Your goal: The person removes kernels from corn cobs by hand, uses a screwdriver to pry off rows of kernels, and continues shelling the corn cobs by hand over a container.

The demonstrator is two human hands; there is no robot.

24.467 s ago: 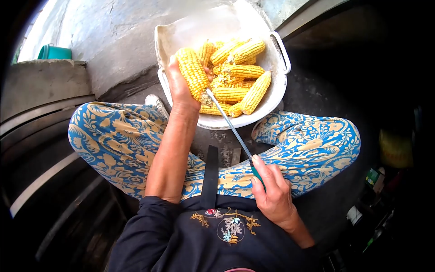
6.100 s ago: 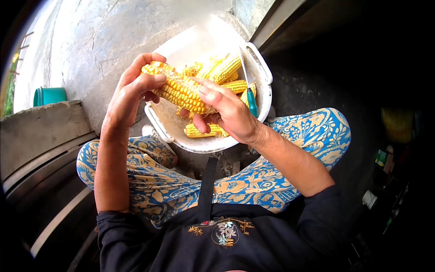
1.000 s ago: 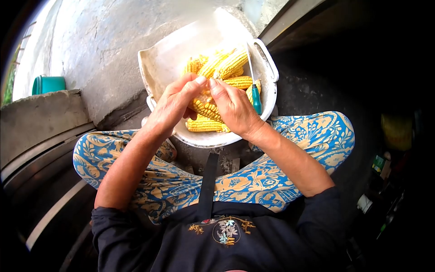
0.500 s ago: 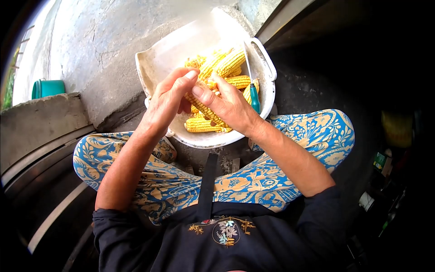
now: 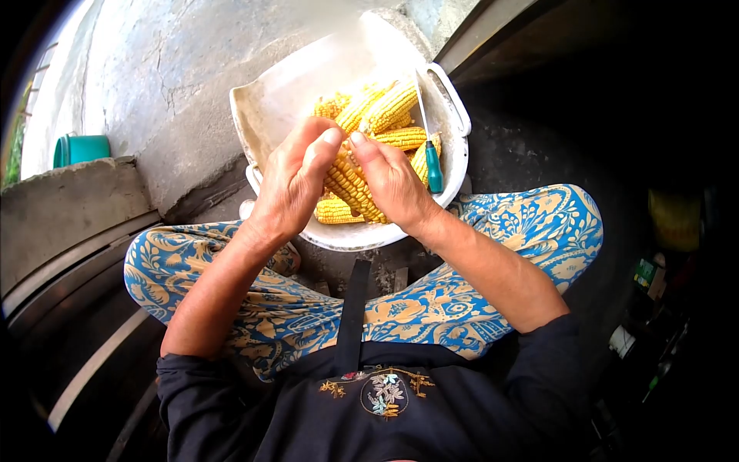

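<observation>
Between my two hands is a yellow corn cob (image 5: 353, 187), tilted, its lower end showing under my fingers. My left hand (image 5: 295, 173) is closed around its left side, thumb near the top. From the right my right hand (image 5: 391, 175) grips the same cob, with the thumb tip pressed close to the left thumb. Several other corn cobs (image 5: 390, 106) lie below in a white basin (image 5: 265, 96). A screwdriver-like tool with a green handle (image 5: 433, 165) and a thin metal shaft leans against the basin's right inner side. My fingertips are partly hidden behind the cob.
The basin stands between my legs in blue patterned trousers (image 5: 493, 254). A green bucket (image 5: 81, 150) sits on a ledge at left, by a cracked concrete surface (image 5: 177, 77). At far right, dim objects, including a yellow container (image 5: 674, 219), lie in shadow.
Both hands have shifted slightly, the thumbs now closer together at the top of the cob. More of the cob's kernels face me. The basin and the green-handled tool stay put.
</observation>
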